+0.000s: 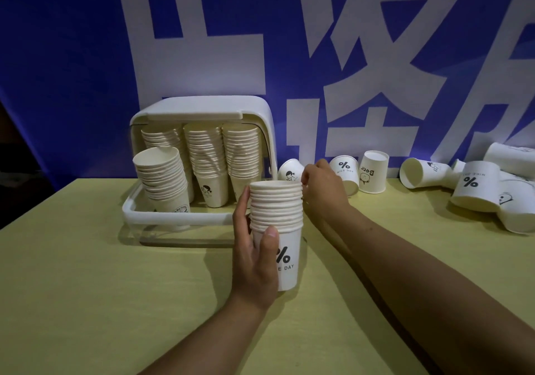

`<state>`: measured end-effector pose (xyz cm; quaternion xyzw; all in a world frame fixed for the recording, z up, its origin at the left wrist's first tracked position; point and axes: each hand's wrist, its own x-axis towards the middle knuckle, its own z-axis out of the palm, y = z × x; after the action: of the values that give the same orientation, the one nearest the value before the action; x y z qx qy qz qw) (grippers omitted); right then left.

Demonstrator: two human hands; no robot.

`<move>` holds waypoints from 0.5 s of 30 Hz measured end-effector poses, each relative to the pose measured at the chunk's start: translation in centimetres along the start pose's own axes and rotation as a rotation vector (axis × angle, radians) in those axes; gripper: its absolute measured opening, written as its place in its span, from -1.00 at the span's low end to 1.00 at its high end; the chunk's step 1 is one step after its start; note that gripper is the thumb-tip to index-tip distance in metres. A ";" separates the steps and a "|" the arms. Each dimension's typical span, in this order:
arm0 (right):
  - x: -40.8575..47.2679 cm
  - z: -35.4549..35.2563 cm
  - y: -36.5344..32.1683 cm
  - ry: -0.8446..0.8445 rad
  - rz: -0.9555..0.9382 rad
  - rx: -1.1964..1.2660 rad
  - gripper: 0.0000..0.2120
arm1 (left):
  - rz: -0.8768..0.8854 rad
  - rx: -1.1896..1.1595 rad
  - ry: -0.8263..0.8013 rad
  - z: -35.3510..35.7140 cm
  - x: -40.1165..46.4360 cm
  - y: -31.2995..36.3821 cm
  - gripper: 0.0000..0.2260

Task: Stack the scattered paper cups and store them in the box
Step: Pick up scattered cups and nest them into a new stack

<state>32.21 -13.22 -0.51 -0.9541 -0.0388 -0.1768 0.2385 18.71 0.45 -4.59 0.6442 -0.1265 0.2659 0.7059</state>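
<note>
A stack of white paper cups [276, 209] stands upright in the middle of the yellow table; its bottom cup shows a "%" mark. My left hand [254, 256] grips the lower part of this stack, thumb across the front. My right hand [322, 186] pinches the rim at the stack's top right. Behind and to the left stands the white box [202, 108], open at the front, with several tall cup stacks [207, 157] inside; the front left stack [162, 177] leans. Loose cups [373, 172] lie and stand scattered behind my right hand.
More loose cups [474, 186] are piled at the table's right edge, some on their sides. A blue banner with large white characters [362, 70] hangs right behind the table. The box's clear front flap [179, 235] lies open on the table.
</note>
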 end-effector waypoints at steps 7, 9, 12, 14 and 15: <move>2.1 -0.9 0.7 -0.110 0.062 0.117 -0.38 | 0.009 -0.004 -0.003 0.0 0.1 -0.2 -0.39; 1.8 -2.1 0.9 -0.059 0.091 0.247 -0.29 | 0.012 -0.009 -0.016 0.0 0.1 -0.2 -0.39; -0.1 -5.4 0.5 0.031 0.079 0.510 -0.25 | 0.022 0.006 -0.026 0.0 0.0 -0.2 -0.39; -2.0 -8.0 -0.3 0.059 0.029 0.679 -0.23 | 0.038 0.021 -0.042 0.0 -0.1 -0.2 -0.39; -3.0 -9.1 -0.7 0.061 -0.012 0.732 -0.23 | 0.047 0.030 -0.054 0.0 -0.1 -0.1 -0.40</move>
<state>26.41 -16.79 6.26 -0.7997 -0.0980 -0.1808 0.5641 18.67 0.40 -4.76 0.6586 -0.1564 0.2667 0.6861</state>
